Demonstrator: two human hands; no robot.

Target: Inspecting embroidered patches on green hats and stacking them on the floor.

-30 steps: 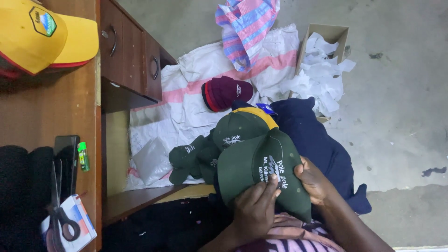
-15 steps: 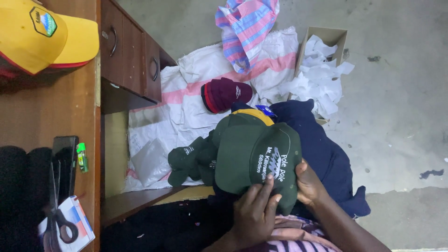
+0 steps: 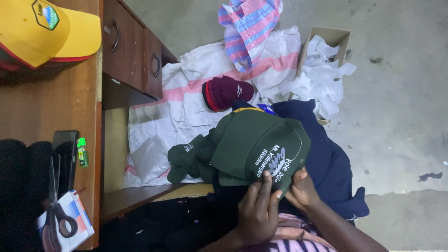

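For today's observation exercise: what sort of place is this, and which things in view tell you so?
Probably a small cap-making or cap-decorating workshop. Both hands hold a green cap over a pile of more green caps; a yellow cap and scissors lie on the wooden desk; a sack sheet covers the concrete floor.

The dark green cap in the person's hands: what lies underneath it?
Under the dark green cap, more green caps stick out to its left, and navy fabric shows beyond. Both lie over a white and pink woven sack. Anything directly beneath the cap is covered.

Dim, soft, even light; sharp focus.
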